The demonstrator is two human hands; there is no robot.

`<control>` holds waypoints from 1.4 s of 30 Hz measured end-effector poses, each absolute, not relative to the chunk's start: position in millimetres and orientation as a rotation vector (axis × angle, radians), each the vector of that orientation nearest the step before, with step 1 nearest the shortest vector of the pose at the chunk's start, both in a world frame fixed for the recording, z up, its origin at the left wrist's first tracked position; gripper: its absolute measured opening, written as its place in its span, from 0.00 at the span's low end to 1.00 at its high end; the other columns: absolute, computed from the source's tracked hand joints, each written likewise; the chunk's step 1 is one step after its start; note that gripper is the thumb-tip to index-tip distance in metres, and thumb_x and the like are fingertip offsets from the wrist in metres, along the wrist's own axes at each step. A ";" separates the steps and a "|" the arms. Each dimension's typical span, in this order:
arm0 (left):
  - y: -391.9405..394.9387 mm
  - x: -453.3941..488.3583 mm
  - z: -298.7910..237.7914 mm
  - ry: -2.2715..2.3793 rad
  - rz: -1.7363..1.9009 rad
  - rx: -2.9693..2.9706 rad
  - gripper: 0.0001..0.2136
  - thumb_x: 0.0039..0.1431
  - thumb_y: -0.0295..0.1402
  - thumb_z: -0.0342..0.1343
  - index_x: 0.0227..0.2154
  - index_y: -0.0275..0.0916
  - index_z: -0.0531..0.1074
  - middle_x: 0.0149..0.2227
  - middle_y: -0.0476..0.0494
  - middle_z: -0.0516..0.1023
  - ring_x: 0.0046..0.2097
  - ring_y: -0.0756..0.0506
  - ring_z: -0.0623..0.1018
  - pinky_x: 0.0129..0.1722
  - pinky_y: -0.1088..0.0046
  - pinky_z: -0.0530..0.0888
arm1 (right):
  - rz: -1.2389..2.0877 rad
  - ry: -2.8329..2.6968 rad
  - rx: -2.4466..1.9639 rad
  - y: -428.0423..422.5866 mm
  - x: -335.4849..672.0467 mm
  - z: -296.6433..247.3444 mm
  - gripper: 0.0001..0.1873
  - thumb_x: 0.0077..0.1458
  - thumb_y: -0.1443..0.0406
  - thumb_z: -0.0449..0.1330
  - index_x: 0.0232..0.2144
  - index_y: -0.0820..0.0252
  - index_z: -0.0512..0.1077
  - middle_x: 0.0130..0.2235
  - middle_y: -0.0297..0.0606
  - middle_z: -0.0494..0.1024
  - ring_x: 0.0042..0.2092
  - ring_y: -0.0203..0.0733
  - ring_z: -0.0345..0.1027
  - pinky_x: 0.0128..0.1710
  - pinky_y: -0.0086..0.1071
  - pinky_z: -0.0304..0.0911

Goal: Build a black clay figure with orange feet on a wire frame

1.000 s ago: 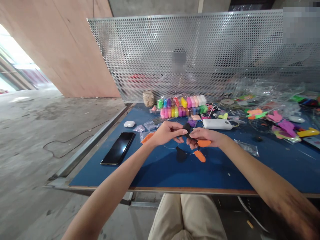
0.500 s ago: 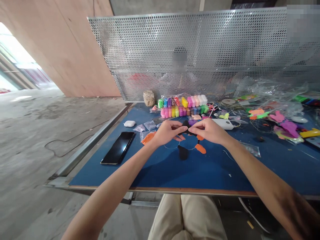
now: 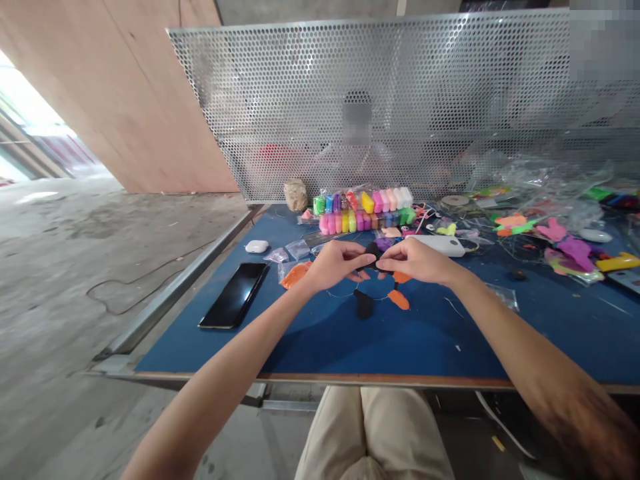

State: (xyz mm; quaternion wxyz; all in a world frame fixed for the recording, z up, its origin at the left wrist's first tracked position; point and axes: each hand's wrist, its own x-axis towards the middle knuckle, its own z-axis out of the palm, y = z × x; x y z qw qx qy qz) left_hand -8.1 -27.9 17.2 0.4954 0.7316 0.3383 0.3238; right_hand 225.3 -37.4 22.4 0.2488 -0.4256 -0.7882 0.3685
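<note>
One matte black, soft-looking lump [image 3: 372,249] sits pinched between my left hand [image 3: 336,265] and right hand [image 3: 424,261], fingertips nearly meeting above the flat blue tabletop [image 3: 320,350]. I'd call this pressing or shaping; the next move seems to want a light, even pinch, sparing the black teardrop-shaped piece [image 3: 364,305] and flat orange oval piece [image 3: 399,299] nearer me.

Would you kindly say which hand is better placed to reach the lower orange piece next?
Probably the right hand: it's nearer the lower orange piece than the left hand, though both pinch the upper black piece.
</note>
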 end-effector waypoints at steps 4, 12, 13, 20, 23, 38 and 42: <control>-26.1 -8.2 16.5 0.838 0.858 1.723 0.19 0.54 0.48 0.66 0.32 0.35 0.75 0.29 0.44 0.79 0.35 0.42 0.84 0.35 0.69 0.83 | 0.989 -2.166 -1.185 -39.8 224.2 30.2 0.21 0.56 0.48 0.63 0.34 0.60 0.83 0.35 0.41 0.84 0.36 0.44 0.75 0.37 0.36 0.68; -22.0 -11.0 15.0 0.768 0.808 1.762 0.16 0.51 0.44 0.69 0.31 0.34 0.77 0.30 0.46 0.81 0.35 0.45 0.83 0.40 0.69 0.82 | 0.867 -2.115 -1.229 -36.6 225.2 24.1 0.21 0.59 0.47 0.60 0.34 0.56 0.83 0.34 0.39 0.83 0.39 0.48 0.77 0.42 0.40 0.69; -20.8 -11.4 14.1 0.768 0.814 1.743 0.15 0.52 0.43 0.69 0.32 0.35 0.77 0.30 0.46 0.81 0.35 0.45 0.83 0.41 0.68 0.82 | 0.875 -2.102 -1.233 -35.2 226.7 22.4 0.22 0.59 0.46 0.60 0.33 0.55 0.83 0.34 0.40 0.83 0.39 0.48 0.77 0.41 0.41 0.69; -16.9 -15.2 15.4 0.738 0.731 1.718 0.15 0.55 0.41 0.67 0.38 0.35 0.76 0.38 0.42 0.83 0.44 0.42 0.83 0.47 0.65 0.80 | 0.933 -2.129 -1.201 -30.9 228.7 17.4 0.16 0.56 0.51 0.65 0.36 0.54 0.84 0.36 0.39 0.84 0.40 0.48 0.78 0.41 0.39 0.70; -19.6 -16.8 23.0 0.719 0.760 1.838 0.15 0.55 0.40 0.67 0.41 0.36 0.79 0.40 0.42 0.83 0.42 0.44 0.82 0.44 0.68 0.79 | 0.815 -2.086 -1.192 -33.9 224.8 18.7 0.14 0.52 0.54 0.68 0.38 0.54 0.84 0.38 0.39 0.84 0.41 0.48 0.77 0.43 0.40 0.70; -19.3 -18.6 21.1 0.736 0.975 1.937 0.13 0.54 0.41 0.68 0.37 0.36 0.81 0.37 0.43 0.82 0.35 0.49 0.79 0.35 0.74 0.75 | 0.672 -1.989 -1.117 -28.7 227.0 16.8 0.19 0.48 0.49 0.71 0.39 0.51 0.83 0.41 0.43 0.82 0.45 0.51 0.75 0.47 0.45 0.68; -21.2 -20.0 26.1 0.729 1.003 2.003 0.18 0.54 0.41 0.68 0.45 0.38 0.79 0.39 0.43 0.83 0.36 0.49 0.80 0.35 0.74 0.75 | 0.628 -1.948 -1.085 -33.9 222.5 16.9 0.16 0.50 0.51 0.70 0.38 0.52 0.83 0.38 0.40 0.82 0.43 0.50 0.76 0.45 0.43 0.69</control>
